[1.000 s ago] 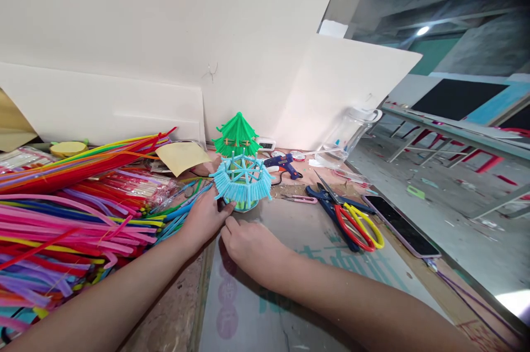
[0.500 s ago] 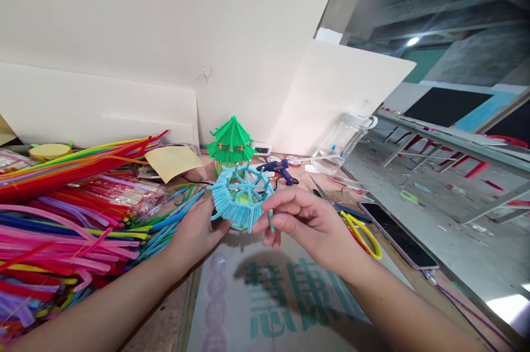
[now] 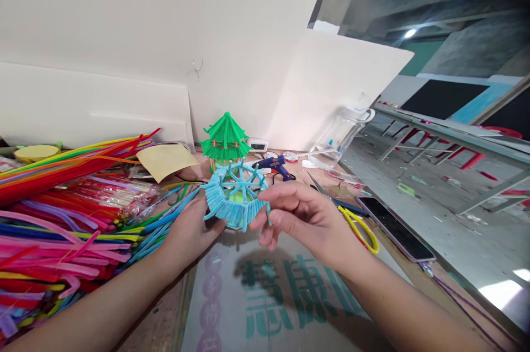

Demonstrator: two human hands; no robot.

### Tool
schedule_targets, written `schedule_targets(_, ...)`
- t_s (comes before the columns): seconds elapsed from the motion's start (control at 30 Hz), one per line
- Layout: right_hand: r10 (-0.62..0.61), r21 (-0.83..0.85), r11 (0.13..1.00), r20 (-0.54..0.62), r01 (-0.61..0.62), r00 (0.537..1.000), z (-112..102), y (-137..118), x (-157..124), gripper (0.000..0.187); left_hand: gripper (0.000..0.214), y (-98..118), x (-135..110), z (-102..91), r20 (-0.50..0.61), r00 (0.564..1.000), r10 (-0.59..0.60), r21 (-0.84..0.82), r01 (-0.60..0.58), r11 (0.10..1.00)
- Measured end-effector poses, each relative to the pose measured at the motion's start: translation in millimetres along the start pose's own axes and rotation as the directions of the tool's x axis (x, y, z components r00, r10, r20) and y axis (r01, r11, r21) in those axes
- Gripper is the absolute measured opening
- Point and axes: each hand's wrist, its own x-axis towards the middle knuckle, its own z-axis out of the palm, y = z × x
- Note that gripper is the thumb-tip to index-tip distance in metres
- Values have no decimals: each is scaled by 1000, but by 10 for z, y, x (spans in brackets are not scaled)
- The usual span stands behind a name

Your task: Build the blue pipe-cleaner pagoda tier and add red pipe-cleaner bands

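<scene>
A light-blue pipe-cleaner roof (image 3: 223, 206), many-sided with spokes across its open middle, is held up at its left side by my left hand (image 3: 192, 225). The fingers of that hand go partly out of sight behind the roof. Close to the roof's right edge, my right hand (image 3: 296, 217) pinches a short piece of blue pipe cleaner (image 3: 268, 213) between thumb and finger. Just behind stands a small green pipe-cleaner pavilion (image 3: 226, 139) with a pointed top. Under my hands lies a board (image 3: 232, 297) printed with green characters.
Bundles of coloured pipe cleaners (image 3: 62, 241) cover the left side. A blue glue gun (image 3: 275, 165), a clear jug (image 3: 339, 137), yellow-handled scissors (image 3: 358, 230) and a phone (image 3: 395, 229) lie towards the back and right. A white panel (image 3: 144, 21) rises behind.
The view has shifted slightly, so most things appear a little further left. Both hands keep their holds, with the short blue piece tilted a bit at the roof's right edge.
</scene>
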Motion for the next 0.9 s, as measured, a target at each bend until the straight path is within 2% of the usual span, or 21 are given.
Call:
schedule_targets(0.07,78,122,989,7,-79,997,2,-11,9,15,31,8,5,-7,4,1000,6,-7,-6,1000)
schedule_targets(0.17,173,269,949,-2,-166,985,16,-9,31,21,33,16,9,-12,1,1000,15,-24,-15,1000)
schedule_targets(0.3,226,328,922,-26,-205,974,37,35,62,28,34,4,7,-5,4,1000,22,-31,-22,999)
schedule_targets(0.37,215,285,938,-44,-194,976,42,46,67,30,32,-3,3,-4,9,1000,25,-13,-25,1000)
schedule_targets(0.43,154,152,978,-82,-141,985,41,22,53,30,27,3,-1,-11,8,1000,22,30,-23,999)
schedule_targets(0.5,20,-69,997,-151,-31,988,30,-46,14,24,20,31,0,-29,3,999,43,75,-43,996)
schedule_targets(0.53,-65,-196,980,-180,29,982,20,-93,-13,19,18,53,2,-41,5,998,67,93,-68,993)
schedule_targets(0.63,-271,-549,827,-203,120,941,-37,-246,-101,4,20,126,13,-79,37,990,140,122,-143,982)
schedule_targets(0.73,-334,-809,577,-115,107,935,-107,-344,-153,11,20,169,16,-103,56,987,150,146,-156,977)
schedule_targets(0.8,-354,-906,404,-25,129,935,-134,-354,-157,18,19,173,11,-107,52,987,154,152,-160,975)
schedule_targets(0.9,-406,-966,177,103,189,908,-129,-303,-142,17,21,164,-1,-105,55,985,165,162,-172,972)
